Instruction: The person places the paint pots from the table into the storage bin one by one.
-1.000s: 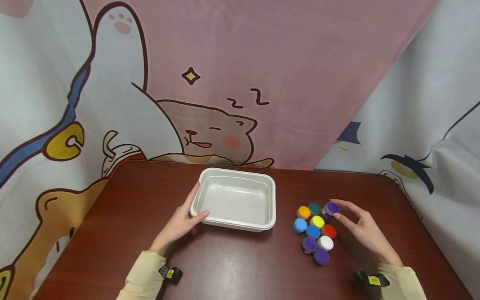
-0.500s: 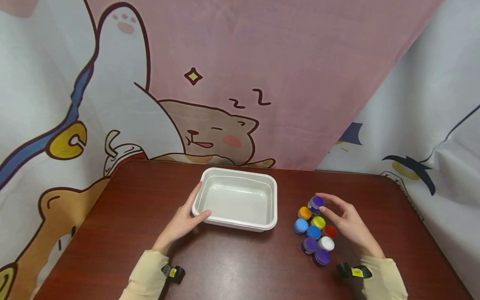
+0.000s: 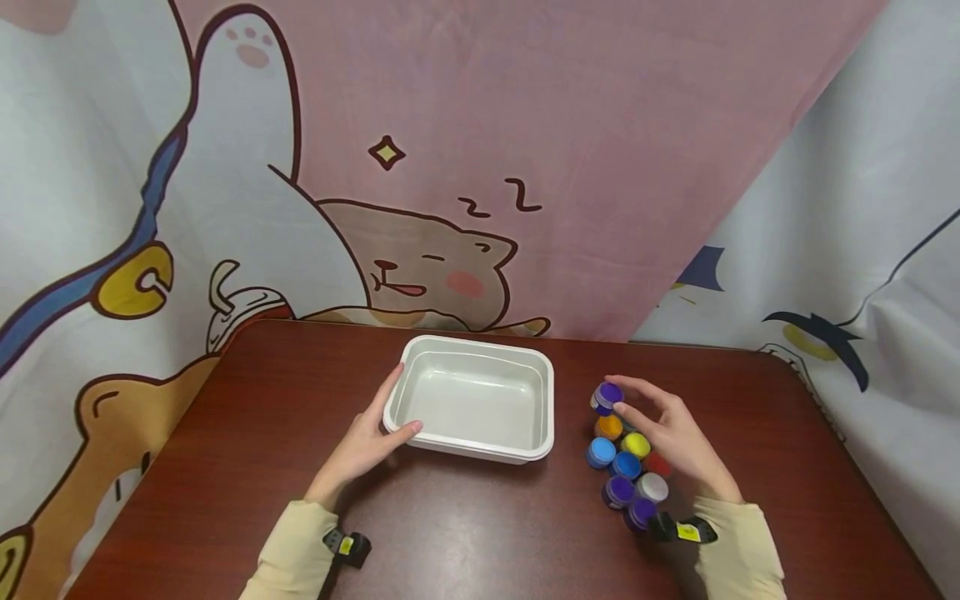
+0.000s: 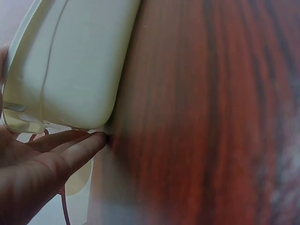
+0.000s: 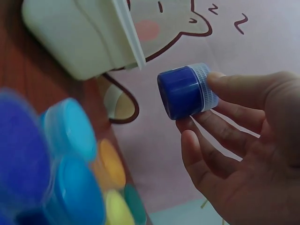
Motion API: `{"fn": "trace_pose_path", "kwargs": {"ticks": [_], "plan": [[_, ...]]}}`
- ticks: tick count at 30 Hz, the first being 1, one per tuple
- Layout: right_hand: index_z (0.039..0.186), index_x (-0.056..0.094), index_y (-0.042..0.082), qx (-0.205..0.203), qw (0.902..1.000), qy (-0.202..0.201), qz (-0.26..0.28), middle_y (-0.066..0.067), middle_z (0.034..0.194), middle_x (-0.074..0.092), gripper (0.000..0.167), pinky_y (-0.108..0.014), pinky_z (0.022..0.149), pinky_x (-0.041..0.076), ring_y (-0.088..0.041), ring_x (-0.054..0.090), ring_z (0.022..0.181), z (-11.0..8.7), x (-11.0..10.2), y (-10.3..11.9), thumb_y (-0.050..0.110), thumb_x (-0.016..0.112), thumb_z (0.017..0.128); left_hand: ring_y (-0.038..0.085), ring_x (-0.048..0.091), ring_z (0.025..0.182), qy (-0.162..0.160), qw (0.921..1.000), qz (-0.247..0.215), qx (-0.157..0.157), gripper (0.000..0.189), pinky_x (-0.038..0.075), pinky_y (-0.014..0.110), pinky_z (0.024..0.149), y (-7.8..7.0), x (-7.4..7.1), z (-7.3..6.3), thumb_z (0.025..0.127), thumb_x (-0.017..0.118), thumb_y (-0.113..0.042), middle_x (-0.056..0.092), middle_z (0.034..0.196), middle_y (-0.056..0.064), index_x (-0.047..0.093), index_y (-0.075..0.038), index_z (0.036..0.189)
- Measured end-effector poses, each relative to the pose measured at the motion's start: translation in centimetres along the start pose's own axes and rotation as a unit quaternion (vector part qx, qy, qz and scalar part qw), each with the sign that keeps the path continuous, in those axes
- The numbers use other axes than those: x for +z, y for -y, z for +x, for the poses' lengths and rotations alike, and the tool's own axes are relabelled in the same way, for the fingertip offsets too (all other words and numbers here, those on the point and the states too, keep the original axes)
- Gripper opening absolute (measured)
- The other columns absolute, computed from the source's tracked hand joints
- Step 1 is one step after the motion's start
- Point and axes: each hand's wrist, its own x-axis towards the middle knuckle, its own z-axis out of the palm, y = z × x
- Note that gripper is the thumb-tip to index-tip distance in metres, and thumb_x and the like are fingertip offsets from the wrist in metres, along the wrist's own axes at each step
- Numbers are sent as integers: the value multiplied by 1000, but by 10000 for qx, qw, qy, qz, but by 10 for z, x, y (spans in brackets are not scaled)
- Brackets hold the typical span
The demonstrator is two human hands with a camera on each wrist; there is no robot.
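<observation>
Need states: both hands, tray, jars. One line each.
Left hand: gripping white tray's side, thumb over rim
Right hand: holding purple-blue jar
Purple-blue jar: lid on, lifted
White tray: upright, empty
Other jars: standing in a cluster

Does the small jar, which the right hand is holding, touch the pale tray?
Apart. The head view shows a strip of brown table in plain sight between the held jar and the rim of the pale tray.
</observation>
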Motion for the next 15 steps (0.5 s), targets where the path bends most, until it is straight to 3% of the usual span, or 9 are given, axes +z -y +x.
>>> {"fn": "trace_pose_path", "kwargs": {"ticks": [5, 11, 15], "plan": [[135, 56, 11, -253, 9997, 34, -38, -5, 130, 59, 40, -27, 95, 41, -20, 54, 114, 9, 5, 7, 16, 61, 96, 45, 48, 120, 6, 10000, 36, -73, 84, 38, 56, 95, -3, 0, 0, 86, 72, -11, 34, 147, 28, 22, -6, 153], [134, 56, 8, -230, 9994, 146, 204, -5, 129, 59, 40, -54, 97, 40, -23, 54, 115, 18, 13, 17, 18, 61, 96, 45, 47, 121, -36, 10000, -25, -58, 84, 37, 57, 95, -3, -1, -1, 87, 72, -12, 33, 148, 27, 22, -8, 154], [134, 56, 9, -216, 9990, 213, 328, -6, 128, 60, 40, -58, 98, 38, -24, 53, 117, 22, 17, 23, 19, 62, 96, 44, 45, 124, -62, 10000, -40, -47, 82, 36, 59, 97, -4, -1, -1, 87, 72, -13, 33, 149, 25, 24, -8, 153]]}}
